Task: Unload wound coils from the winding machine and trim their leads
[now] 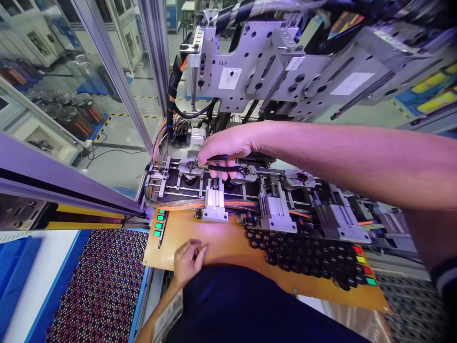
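My right hand (228,147) reaches across from the right, over the row of metal fixtures. Its fingers are wrapped round black-handled pliers (224,168). The jaws point left, at the round leftmost fixture (191,166); whether they grip anything there is too small to tell. Under the same hand, a second round fixture (244,172) is partly covered. My left hand (188,259) rests on the orange-brown board (217,245) near its front edge, close to my body. Its fingers are loosely curled in, and nothing shows in them.
Many black rings (303,252) lie on the board's right side. Green buttons (157,226) line its left end. A blue tray (66,276) of small parts stands at lower left. Above my arm hangs a metal plate assembly (257,66); a frame post (110,71) rises at left.
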Tool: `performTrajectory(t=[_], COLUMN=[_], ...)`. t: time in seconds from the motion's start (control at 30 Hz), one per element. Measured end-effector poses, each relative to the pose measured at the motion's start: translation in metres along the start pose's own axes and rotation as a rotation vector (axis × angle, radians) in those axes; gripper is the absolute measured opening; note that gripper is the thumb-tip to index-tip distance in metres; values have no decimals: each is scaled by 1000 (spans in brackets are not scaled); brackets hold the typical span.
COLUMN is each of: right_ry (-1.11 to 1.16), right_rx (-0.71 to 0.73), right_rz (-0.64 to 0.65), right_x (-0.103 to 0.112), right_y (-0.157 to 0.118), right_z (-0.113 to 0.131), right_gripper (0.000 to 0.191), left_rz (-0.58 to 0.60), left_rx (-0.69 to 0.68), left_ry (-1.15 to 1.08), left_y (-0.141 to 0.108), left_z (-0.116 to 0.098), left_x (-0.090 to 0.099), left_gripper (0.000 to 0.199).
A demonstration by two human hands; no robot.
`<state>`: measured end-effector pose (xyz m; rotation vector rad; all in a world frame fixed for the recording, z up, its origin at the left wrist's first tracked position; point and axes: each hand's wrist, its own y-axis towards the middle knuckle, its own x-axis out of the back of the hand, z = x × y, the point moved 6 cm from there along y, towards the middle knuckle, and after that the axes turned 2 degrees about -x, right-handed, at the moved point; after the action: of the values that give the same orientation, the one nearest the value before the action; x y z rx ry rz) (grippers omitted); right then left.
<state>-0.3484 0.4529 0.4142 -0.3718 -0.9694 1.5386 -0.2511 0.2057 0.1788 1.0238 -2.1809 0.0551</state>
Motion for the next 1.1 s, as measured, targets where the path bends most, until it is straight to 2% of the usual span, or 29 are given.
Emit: performTrajectory(t=[0.17, 0.33, 0.47, 0.6, 0.7, 0.83, 0.9, 0.97, 1.1], right_ry=[-15, -47, -32, -14, -38, -80, -127, -188, -259], right_rx=[61, 24, 169, 314, 209, -38, -68, -60, -30], right_rz=[81, 33, 47, 130, 147, 6, 8, 67, 110], right_x=[-3, -7, -8, 4, 23, 53, 60, 61, 63], right_y=[8, 11, 2, -29, -51, -63, -64, -62, -58], right_z=[1, 2, 8, 7, -13, -53, -68, -79, -93], right_gripper=[22, 28, 20, 20, 19, 22, 23, 25, 26], left_rz=[-12, -6, -4, -10, -16, -15, -9, 1, -15], left_rx=[-3, -11, -23, -42, -56, -84, -100, -113, -83], left_ry=[-6, 7, 28, 48, 60, 66, 67, 71, 104], left_y=[0, 0, 0, 1, 2, 6, 9, 11, 13], left_z=[1, 0, 0, 1, 0, -2, -3, -3, -4], left_x=[0, 1, 1, 1, 3, 7, 9, 11, 14], left_gripper=[12, 12, 12, 11, 11, 13, 14, 16, 30])
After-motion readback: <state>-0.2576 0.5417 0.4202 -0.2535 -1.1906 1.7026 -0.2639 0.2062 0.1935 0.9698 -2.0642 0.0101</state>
